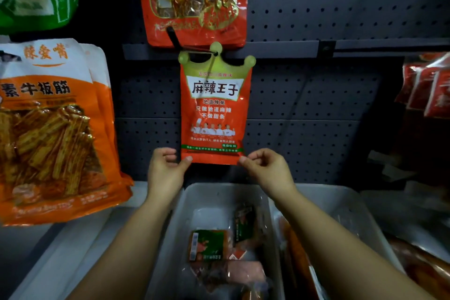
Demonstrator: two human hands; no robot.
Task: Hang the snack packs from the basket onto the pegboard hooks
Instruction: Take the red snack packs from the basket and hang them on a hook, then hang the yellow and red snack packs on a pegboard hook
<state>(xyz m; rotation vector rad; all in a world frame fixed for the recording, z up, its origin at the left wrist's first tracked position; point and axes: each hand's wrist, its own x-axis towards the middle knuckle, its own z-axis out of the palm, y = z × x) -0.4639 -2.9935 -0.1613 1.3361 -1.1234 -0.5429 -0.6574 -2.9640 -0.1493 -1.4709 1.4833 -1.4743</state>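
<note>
1. The red snack pack (215,114) (crown-shaped top) hangs on a pegboard hook (175,37).
2. The left hand (165,168) pinches its bottom left corner, the right hand (264,165) its bottom right.
3. Bare pegboard (316,109) lies rightward; the basket (194,200) sits below.

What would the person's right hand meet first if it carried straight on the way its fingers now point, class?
The right hand points up and leftward; its fingertips already touch the bottom right corner of the red snack pack hanging on the hook. Beyond that, probably the pegboard, though depth is unclear.
</note>
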